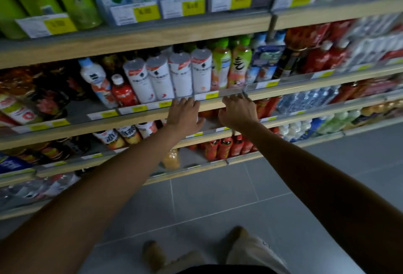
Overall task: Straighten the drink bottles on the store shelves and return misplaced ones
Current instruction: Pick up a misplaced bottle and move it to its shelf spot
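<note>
Both hands are stretched to the shelf edge (218, 103), the left hand (184, 113) flat and open, the right hand (237, 112) loosely curled, nothing gripped. Just above the left fingers a row of white bottles (181, 75) is lined up; green bottles (231, 64) are ranged above the right. A leaning white-and-orange bottle (96, 81) and a small red bottle (123, 91), left of the hands, probably need straightening next.

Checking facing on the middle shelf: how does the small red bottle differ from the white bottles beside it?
The red bottle is shorter than the white bottles and has a white cap; theirs look dark. It stands alone, while they form a row of four. Both lean left in this view and sit on one shelf.
</note>
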